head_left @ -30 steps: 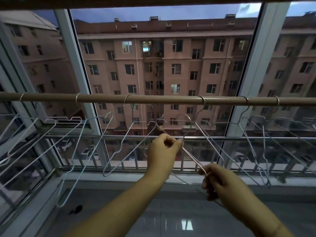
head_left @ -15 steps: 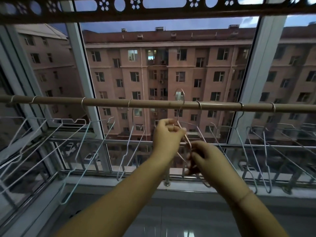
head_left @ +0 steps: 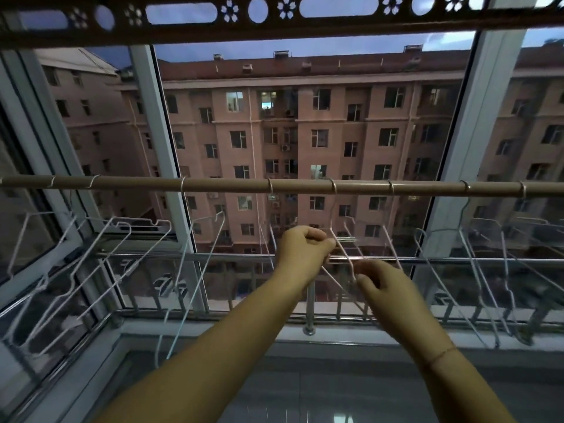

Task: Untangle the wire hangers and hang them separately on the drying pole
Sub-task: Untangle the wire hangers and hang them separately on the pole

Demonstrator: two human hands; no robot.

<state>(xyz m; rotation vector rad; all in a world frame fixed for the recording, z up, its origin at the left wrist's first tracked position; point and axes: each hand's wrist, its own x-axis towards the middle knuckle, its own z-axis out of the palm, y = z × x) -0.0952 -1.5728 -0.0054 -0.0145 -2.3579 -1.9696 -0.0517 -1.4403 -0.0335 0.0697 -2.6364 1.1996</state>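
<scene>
A brown drying pole (head_left: 232, 185) runs across the window at mid height, with several thin wire hangers hooked along it. One wire hanger (head_left: 344, 252) hangs by its hook near the pole's middle. My left hand (head_left: 300, 248) grips its upper wire just below the pole. My right hand (head_left: 380, 280) pinches the same hanger's wire lower down, to the right. More hangers hang to the left (head_left: 91, 261) and to the right (head_left: 488, 270), spaced apart.
A metal railing (head_left: 213, 257) crosses behind the hangers in front of the window glass. White window frames (head_left: 158, 123) stand left and right. A dark patterned beam (head_left: 274, 16) spans overhead. Grey tiled floor (head_left: 320, 386) lies below.
The hanger in my hands went up and its hook now sits over the pole. My hands moved slightly apart, the left one higher. The view tilted upward.
</scene>
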